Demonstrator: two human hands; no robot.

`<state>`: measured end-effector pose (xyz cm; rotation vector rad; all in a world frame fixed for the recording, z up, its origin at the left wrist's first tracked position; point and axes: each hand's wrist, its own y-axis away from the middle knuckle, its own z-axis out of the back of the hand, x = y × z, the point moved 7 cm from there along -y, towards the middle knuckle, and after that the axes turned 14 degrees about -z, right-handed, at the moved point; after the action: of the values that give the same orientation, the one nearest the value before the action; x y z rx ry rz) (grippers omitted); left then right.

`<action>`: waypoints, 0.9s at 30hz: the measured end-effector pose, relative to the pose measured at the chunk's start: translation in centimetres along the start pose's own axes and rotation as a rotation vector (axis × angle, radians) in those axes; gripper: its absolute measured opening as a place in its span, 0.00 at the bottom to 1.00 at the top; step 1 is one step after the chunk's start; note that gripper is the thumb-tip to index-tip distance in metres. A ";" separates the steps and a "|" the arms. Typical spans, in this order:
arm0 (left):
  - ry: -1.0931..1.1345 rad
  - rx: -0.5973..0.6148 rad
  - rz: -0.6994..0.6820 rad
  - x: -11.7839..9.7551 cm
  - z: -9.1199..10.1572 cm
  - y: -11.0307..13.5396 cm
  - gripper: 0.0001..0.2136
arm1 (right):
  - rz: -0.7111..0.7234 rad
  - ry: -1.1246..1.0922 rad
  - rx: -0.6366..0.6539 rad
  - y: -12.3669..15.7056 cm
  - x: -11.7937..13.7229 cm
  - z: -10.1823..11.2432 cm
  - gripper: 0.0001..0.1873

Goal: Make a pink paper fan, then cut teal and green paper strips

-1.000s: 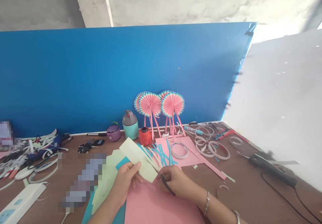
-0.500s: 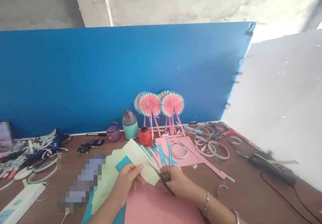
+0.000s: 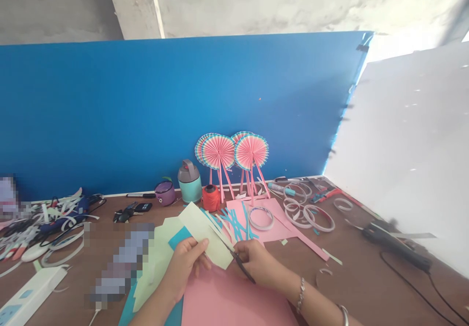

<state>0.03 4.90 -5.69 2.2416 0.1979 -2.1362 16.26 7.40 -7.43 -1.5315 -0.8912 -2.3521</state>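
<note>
Between thumb and fingers, my left hand [image 3: 191, 257] pinches a pale yellow-green sheet of paper [image 3: 207, 235]. My right hand [image 3: 256, 262] grips scissors [image 3: 242, 266] by their dark handles, and the blades lie along the sheet's right edge, where a narrow strip seems partly parted from it. A blue paper piece [image 3: 179, 236] shows beside my left hand. Beneath both hands lies pink paper [image 3: 234, 299], with more pale green sheets [image 3: 157, 253] and blue paper [image 3: 128, 306] to the left. Cut blue strips [image 3: 238, 226] are scattered just beyond the scissors.
Several pink pleated paper fans [image 3: 219, 152] stand against the blue partition [image 3: 146, 111]. Near them are a turquoise container [image 3: 189, 189] and a red object [image 3: 211, 199]. Rolls of paper strip [image 3: 318, 218] and a black corded tool [image 3: 395, 248] lie right; a power strip [image 3: 32, 296] lies left.
Almost nothing differs. The scissors and my right hand have shifted very slightly along the paper's edge; my left hand keeps its hold on the sheet.
</note>
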 end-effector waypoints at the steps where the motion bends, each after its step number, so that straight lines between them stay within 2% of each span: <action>1: 0.001 0.001 -0.001 0.0 0.0 0.0 0.16 | 0.003 0.009 -0.005 0.0 0.1 0.0 0.04; 13: 0.008 0.002 0.009 0.0 0.0 -0.1 0.16 | 0.003 0.055 -0.040 0.3 0.6 0.4 0.05; 19: 0.016 -0.078 0.006 0.3 0.8 -0.4 0.17 | 0.006 0.046 -0.018 0.4 0.8 0.1 0.06; 27: -0.024 -0.007 0.006 0.4 0.0 -0.2 0.17 | 0.017 0.014 0.022 0.5 0.9 -0.4 0.02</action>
<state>-0.02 5.15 -6.10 2.2084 0.1977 -2.1546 15.76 6.96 -6.54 -1.5062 -0.8940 -2.3311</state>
